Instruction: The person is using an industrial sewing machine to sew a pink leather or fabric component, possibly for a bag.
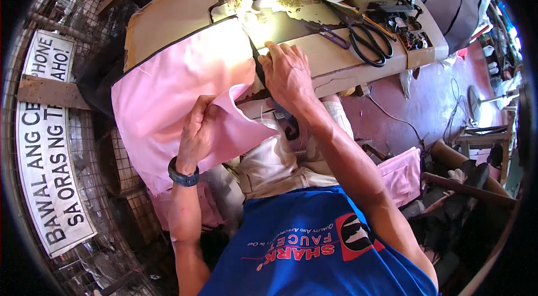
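A large piece of pink fabric (168, 80), with a dark trim along its far edge, lies across the sewing machine bed and hangs over the front. My left hand (199, 125) is closed on its near right part, where the cloth folds up. Beside the brightly lit needle area (249, 7), a narrow black strip (256, 59) runs toward me along the fabric's right edge. My right hand (288, 75) rests on the machine bed (347, 66), its bent fingers pinching at that strip. The fingertips' exact hold is partly hidden.
Black-handled scissors (370, 44) and small purple thread snips (334, 37) lie right of my right hand. Past them sits a tray of small parts (417, 44). Wire mesh with a white sign (50, 173) stands at left. More pink cloth (400, 177) lies at lower right.
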{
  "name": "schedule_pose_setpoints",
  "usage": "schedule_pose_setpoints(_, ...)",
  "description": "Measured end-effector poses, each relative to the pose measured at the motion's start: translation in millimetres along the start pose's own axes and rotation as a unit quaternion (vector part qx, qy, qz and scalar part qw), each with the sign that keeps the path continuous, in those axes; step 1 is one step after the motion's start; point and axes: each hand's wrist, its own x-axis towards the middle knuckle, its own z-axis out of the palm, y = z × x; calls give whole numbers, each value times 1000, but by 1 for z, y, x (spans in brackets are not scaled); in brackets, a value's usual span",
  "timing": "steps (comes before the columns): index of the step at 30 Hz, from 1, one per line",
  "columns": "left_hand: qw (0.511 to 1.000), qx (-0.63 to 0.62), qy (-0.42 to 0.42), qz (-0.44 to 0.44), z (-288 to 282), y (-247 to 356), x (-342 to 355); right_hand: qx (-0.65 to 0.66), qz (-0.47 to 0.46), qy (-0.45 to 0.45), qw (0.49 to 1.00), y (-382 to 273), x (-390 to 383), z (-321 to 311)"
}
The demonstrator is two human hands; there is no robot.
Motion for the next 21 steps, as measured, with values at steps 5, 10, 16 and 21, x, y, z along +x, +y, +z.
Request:
schedule_pose_setpoints(5,962,226,-81,130,11,23,9,12,50,-26,998,-5,1,4)
schedule_pose_setpoints(10,876,406,-138,218,6,31,9,-16,17,-29,999,-9,-5,1)
schedule_pose_setpoints(16,852,386,-73,346,-15,14,100,-56,-36,13,998,-7,-14,-1)
schedule_pose_setpoints(21,860,388,-95,318,-2,-20,126,-45,-76,-22,996,-5,-16,2)
